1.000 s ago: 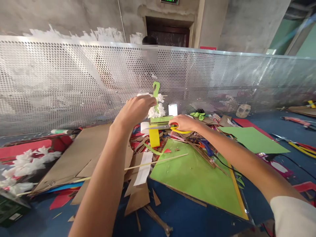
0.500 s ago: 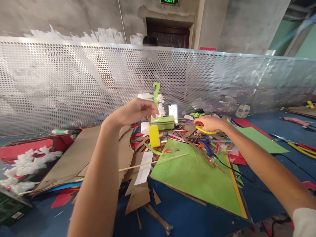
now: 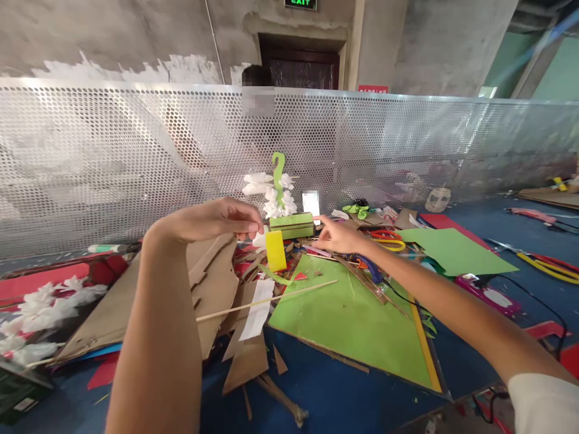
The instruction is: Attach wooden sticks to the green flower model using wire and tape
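My left hand point(image 3: 226, 220) is raised over the clutter with thumb and fingers pinched together just left of a small green box point(image 3: 292, 224); what they pinch is too small to make out. White paper flowers point(image 3: 277, 202) and a green hook-shaped cutout point(image 3: 277, 166) stand on the box, and a yellow strip point(image 3: 275, 250) hangs at its front. My right hand point(image 3: 338, 236) holds nothing, its index finger stretched toward the box's right end. Yellow-handled scissors point(image 3: 389, 242) lie on the table just right of that hand.
A large green sheet point(image 3: 353, 313), cardboard pieces point(image 3: 212, 283) and a thin wooden stick point(image 3: 266, 298) cover the blue table. A perforated metal screen point(image 3: 113, 157) runs along the far edge, with a person behind it. More white flowers point(image 3: 40, 301) lie at the left, green paper point(image 3: 452, 250) at the right.
My right hand has let go of the scissors, which now lie on the table, and moved back left to point at the box. My left hand came down off the flowers into a pinch.
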A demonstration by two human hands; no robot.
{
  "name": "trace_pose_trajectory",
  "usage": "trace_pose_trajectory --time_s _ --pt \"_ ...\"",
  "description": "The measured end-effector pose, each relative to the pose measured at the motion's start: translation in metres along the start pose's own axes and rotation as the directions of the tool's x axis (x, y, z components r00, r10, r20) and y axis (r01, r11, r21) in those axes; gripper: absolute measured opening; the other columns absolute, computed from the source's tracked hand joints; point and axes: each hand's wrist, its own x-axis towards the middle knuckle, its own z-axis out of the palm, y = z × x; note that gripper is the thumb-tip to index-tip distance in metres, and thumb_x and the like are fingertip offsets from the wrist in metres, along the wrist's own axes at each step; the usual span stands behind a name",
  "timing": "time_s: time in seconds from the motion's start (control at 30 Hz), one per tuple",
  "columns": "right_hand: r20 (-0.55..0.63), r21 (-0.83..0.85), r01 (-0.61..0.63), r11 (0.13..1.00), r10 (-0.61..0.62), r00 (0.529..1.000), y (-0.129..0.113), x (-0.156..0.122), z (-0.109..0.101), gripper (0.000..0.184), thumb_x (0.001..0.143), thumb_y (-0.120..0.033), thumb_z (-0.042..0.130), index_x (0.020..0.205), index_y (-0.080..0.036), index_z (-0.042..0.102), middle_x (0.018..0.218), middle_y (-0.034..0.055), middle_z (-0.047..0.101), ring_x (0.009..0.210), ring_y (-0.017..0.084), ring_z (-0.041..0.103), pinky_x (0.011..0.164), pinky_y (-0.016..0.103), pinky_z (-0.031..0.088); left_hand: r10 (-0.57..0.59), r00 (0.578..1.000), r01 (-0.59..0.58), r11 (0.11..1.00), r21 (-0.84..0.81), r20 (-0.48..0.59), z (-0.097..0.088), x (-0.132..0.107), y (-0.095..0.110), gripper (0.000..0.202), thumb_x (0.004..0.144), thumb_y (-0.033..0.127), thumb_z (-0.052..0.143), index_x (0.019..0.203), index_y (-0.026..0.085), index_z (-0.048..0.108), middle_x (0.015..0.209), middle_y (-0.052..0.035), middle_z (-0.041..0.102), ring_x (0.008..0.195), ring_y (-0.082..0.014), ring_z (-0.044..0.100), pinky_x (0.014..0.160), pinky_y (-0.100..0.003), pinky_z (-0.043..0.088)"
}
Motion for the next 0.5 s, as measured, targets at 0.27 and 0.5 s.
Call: trace_pose_trajectory --time_s 0.27,0.5 --pt "-0.082 0.245 0.135 0.96 -0.118 0.99 -0.08 0.052 0.095 0.116 0.082 -0.048 0.081 0.17 -0.028 0.008 0.122 0.0078 0.074 0.099 0.027 0.072 0.083 0.033 0.052 0.032 0.998 -0.035 0.998 -0.043 -0.054 -0.006 -0.026 0.012 0.023 0.096 0.036 0.06 0.088 0.019 0.074 0.076 -0.0045 0.069 0.07 -0.0154 0.058 0.07 -0.03 0.052" --pt "-0.012 -0.115 0.212 0.97 -0.215 0.977 -0.108 0.083 0.109 0.108 0.084 -0.054 0.074 0.169 -0.021 0.016 0.105 0.0109 0.076 0.09 0.032 0.072 0.071 0.034 0.05 0.025 0.997 -0.028 0.999 -0.044 -0.068 -0.009 -0.031 0.012 0.024 0.095 0.039 0.061 0.092 0.022 0.077 0.08 -0.0058 0.071 0.072 -0.0164 0.061 0.071 -0.03 0.052"
